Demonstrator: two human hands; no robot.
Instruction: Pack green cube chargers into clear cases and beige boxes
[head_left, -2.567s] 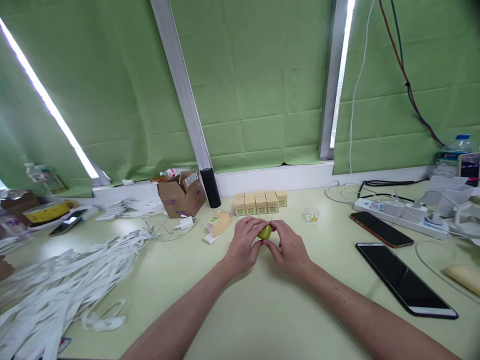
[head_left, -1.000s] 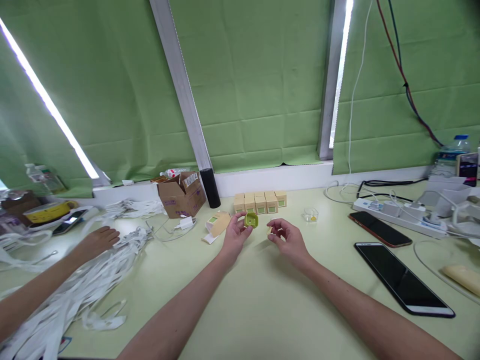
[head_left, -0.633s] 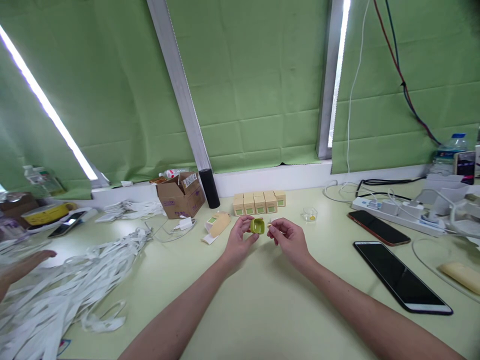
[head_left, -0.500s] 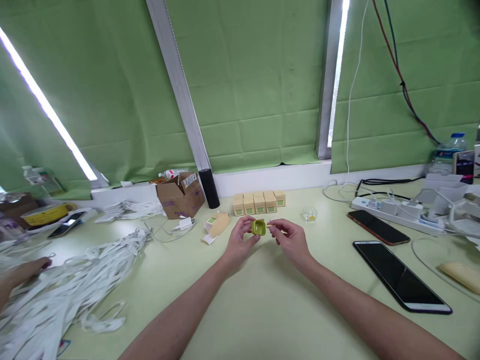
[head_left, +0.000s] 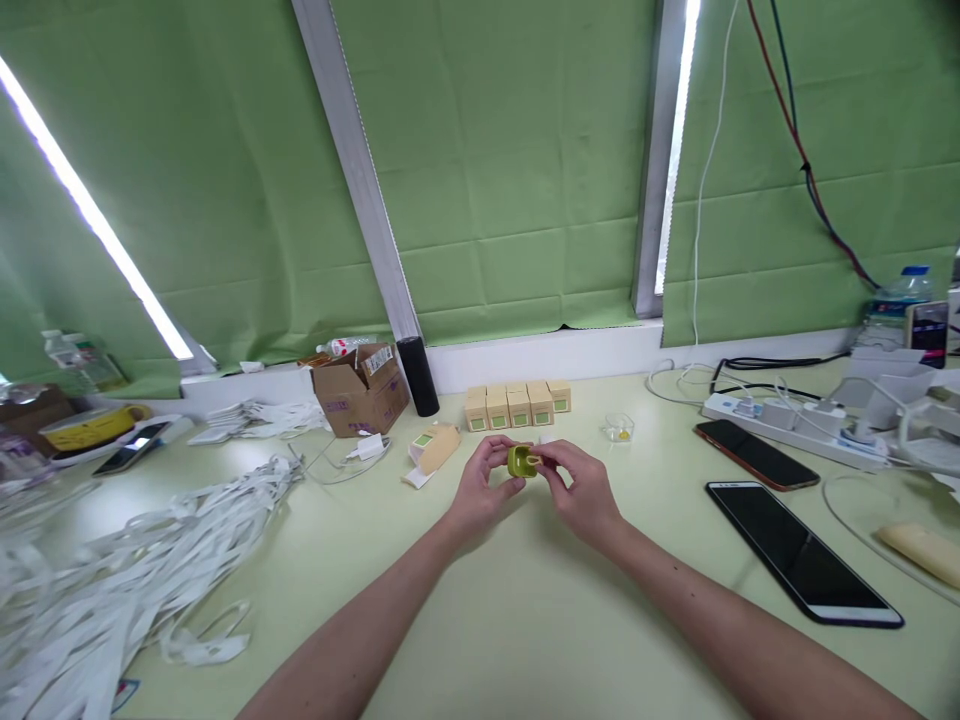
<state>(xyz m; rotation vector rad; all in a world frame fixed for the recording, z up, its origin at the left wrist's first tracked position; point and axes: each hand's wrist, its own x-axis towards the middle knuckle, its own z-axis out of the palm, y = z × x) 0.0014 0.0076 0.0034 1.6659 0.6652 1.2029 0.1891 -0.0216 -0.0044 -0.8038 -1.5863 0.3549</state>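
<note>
A small square olive-green cup [head_left: 517, 461] is tilted with its open side toward me. My left hand [head_left: 480, 492] is closed around its left side, thumb below and fingers behind. The fingertips of my right hand [head_left: 583, 490] are pinched at the cup's right edge. Between them and the cup's opening shows a tiny pale piece [head_left: 534, 460], too small to name. Behind my hands stand several small tan cardboard boxes [head_left: 508, 408] with green squares. An opened tan carton [head_left: 436, 448] lies to the left, and a small clear dish [head_left: 619, 428] with something yellow in it is to the right.
White flat straps [head_left: 187, 540] lie heaped at left. A brown cardboard box [head_left: 360, 390] and a black cylinder [head_left: 418, 377] stand at the back. Two phones, a large one [head_left: 802, 550] and a smaller one [head_left: 757, 453], lie right, beside a power strip [head_left: 795, 430].
My right hand has moved left to the cup, bringing the pale piece to its opening. The cup has shifted slightly right. Another person's hand at far left has left the view.
</note>
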